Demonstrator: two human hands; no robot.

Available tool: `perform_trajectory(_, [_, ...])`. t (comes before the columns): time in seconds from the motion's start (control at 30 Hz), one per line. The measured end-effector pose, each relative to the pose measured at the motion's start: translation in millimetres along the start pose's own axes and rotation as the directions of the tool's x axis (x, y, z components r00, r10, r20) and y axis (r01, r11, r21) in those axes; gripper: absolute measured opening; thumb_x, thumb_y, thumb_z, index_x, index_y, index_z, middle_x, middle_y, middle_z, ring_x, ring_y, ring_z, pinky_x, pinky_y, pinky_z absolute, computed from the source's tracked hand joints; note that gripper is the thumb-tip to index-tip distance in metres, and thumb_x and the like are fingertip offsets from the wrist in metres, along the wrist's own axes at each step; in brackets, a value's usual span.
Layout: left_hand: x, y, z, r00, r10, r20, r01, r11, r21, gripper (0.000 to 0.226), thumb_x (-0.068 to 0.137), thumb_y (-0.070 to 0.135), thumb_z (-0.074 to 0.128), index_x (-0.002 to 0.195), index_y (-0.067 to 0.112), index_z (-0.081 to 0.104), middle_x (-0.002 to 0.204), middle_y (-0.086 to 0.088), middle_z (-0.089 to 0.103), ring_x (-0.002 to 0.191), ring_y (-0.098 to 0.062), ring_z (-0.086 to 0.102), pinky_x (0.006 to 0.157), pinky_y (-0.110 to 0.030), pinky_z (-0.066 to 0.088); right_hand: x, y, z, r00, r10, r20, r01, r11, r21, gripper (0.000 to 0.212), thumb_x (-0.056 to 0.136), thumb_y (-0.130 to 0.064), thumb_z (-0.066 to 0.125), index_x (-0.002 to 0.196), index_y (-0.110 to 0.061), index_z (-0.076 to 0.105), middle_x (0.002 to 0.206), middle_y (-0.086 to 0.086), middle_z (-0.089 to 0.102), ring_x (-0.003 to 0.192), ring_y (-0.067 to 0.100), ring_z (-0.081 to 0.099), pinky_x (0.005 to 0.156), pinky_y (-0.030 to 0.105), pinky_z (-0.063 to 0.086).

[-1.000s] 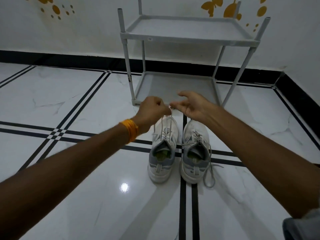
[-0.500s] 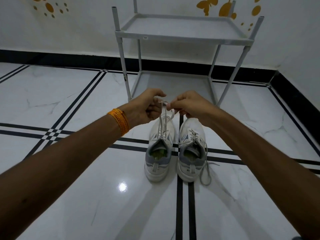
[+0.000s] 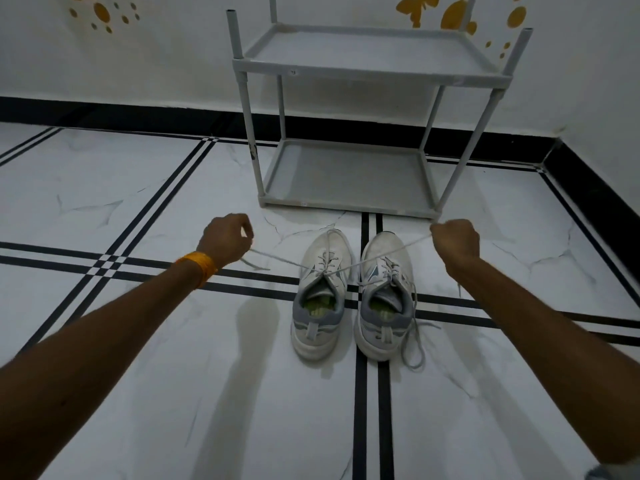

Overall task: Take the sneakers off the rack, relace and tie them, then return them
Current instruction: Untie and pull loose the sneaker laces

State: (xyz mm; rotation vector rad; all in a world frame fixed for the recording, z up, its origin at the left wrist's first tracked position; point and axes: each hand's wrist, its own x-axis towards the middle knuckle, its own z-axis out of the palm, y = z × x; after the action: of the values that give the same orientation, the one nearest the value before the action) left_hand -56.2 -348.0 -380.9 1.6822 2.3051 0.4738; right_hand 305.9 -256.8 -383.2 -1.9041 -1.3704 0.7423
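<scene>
Rack (image 3: pixel 346 174) beyond sneakers (image 3: pixel 353 299) (both shelves bare), hands (image 3: pixel 227 239) pulling laces (image 3: pixel 277 259).

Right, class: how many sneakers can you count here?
2: left sneaker and right sneaker, side by side on the floor before the rack. None seem hidden.

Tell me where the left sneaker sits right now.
In the head view, the left sneaker stands on the floor just left of the right sneaker, in front of the rack, between both hands.
</scene>
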Motion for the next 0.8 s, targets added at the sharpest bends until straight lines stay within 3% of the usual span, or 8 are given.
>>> perform_trajectory(0.13, [-11.7, -20.4, 35.6, 0.973, -0.043, 0.227, 0.012, 0.990, 0.137, 0.029, 0.094, 0.028, 0.054, 0.118, 0.013, 0.063, 0.125, -0.013, 0.064, 0.111, -0.031, 0.058, 0.096, -0.036, 0.044, 1.8, 33.3, 11.1, 0.976, 0.107, 0.189, -0.058, 0.968, -0.245, 0.035, 0.084, -0.032, 0.058, 0.083, 0.002, 0.062, 0.082, 0.013, 0.066, 0.080, 0.033, 0.063, 0.065, 0.034, 0.049])
perform_trajectory(0.2, [-14.9, -9.4, 45.7, 0.974, 0.006, 0.227, -0.039, 0.989, 0.143, 0.038, 0.096, 0.033, 0.050, 0.130, 0.016, 0.056, 0.133, -0.010, 0.059, 0.120, -0.029, 0.054, 0.103, -0.037, 0.040, -10.1, 26.2, 24.5, 0.958, 0.074, 0.275, 0.065, 0.882, -0.466, 0.043, 0.086, -0.042, 0.056, 0.101, -0.002, 0.062, 0.110, 0.018, 0.064, 0.103, 0.036, 0.059, 0.083, 0.040, 0.047])
perform_trajectory(0.27, [-15.2, 9.5, 51.2, 0.966, 0.151, 0.212, -0.175, 0.980, 0.097, 0.038, 0.096, 0.032, 0.052, 0.131, 0.019, 0.056, 0.135, -0.008, 0.058, 0.122, -0.027, 0.053, 0.103, -0.037, 0.039, -23.7, 11.5, 35.3, 0.951, -0.130, 0.280, 0.278, 0.755, -0.594, 0.041, 0.089, -0.037, 0.055, 0.118, -0.009, 0.058, 0.124, 0.016, 0.056, 0.117, 0.037, 0.048, 0.094, 0.044, 0.042])
perform_trajectory(0.37, [-18.2, 36.7, 59.0, 0.909, 0.346, 0.234, -0.337, 0.938, -0.077, 0.031, 0.093, 0.023, 0.058, 0.123, 0.015, 0.062, 0.127, -0.007, 0.063, 0.116, -0.026, 0.057, 0.099, -0.037, 0.044, -47.5, -14.9, 50.8, 0.810, -0.440, 0.387, 0.562, 0.772, -0.297, 0.027, 0.088, -0.018, 0.060, 0.114, -0.011, 0.065, 0.115, 0.010, 0.065, 0.102, 0.024, 0.059, 0.082, 0.033, 0.047])
perform_trajectory(0.43, [-20.5, 46.4, 68.3, 0.893, 0.387, 0.230, -0.376, 0.922, -0.090, 0.024, 0.090, 0.021, 0.062, 0.111, 0.011, 0.066, 0.114, -0.010, 0.069, 0.104, -0.028, 0.062, 0.091, -0.037, 0.049, -68.0, -26.1, 62.7, 0.707, -0.437, 0.556, 0.599, 0.788, -0.142, 0.024, 0.086, -0.019, 0.067, 0.109, -0.011, 0.069, 0.107, 0.005, 0.069, 0.091, 0.017, 0.063, 0.079, 0.031, 0.052])
perform_trajectory(0.5, [-22.5, 50.2, 75.2, 0.907, 0.373, 0.198, -0.363, 0.928, -0.088, 0.017, 0.091, 0.021, 0.061, 0.101, 0.008, 0.066, 0.103, -0.011, 0.071, 0.094, -0.028, 0.063, 0.082, -0.036, 0.050, -82.7, -26.3, 73.2, 0.633, -0.421, 0.650, 0.650, 0.745, -0.151, 0.020, 0.084, -0.022, 0.070, 0.101, -0.012, 0.071, 0.099, 0.005, 0.072, 0.085, 0.019, 0.066, 0.079, 0.037, 0.056])
perform_trajectory(0.67, [-27.4, 45.2, 71.1, 0.918, 0.375, 0.130, -0.331, 0.904, -0.271, 0.017, 0.093, 0.020, 0.060, 0.088, 0.007, 0.068, 0.080, -0.008, 0.070, 0.063, -0.016, 0.060, 0.060, -0.020, 0.046, -84.4, -18.1, 78.2, 0.618, -0.534, 0.577, 0.733, 0.656, -0.177, 0.010, 0.086, -0.007, 0.061, 0.085, -0.008, 0.071, 0.081, 0.009, 0.072, 0.075, 0.023, 0.066, 0.071, 0.037, 0.055])
perform_trajectory(0.8, [-27.9, 34.6, 65.6, 0.919, 0.370, 0.137, -0.326, 0.907, -0.267, 0.017, 0.091, 0.021, 0.061, 0.085, 0.009, 0.073, 0.077, -0.007, 0.074, 0.068, -0.019, 0.067, 0.063, -0.019, 0.050, -61.7, -15.6, 62.4, 0.661, -0.548, 0.512, 0.749, 0.516, -0.416, 0.012, 0.082, 0.000, 0.056, 0.086, -0.004, 0.067, 0.084, 0.014, 0.069, 0.080, 0.028, 0.065, 0.071, 0.038, 0.053])
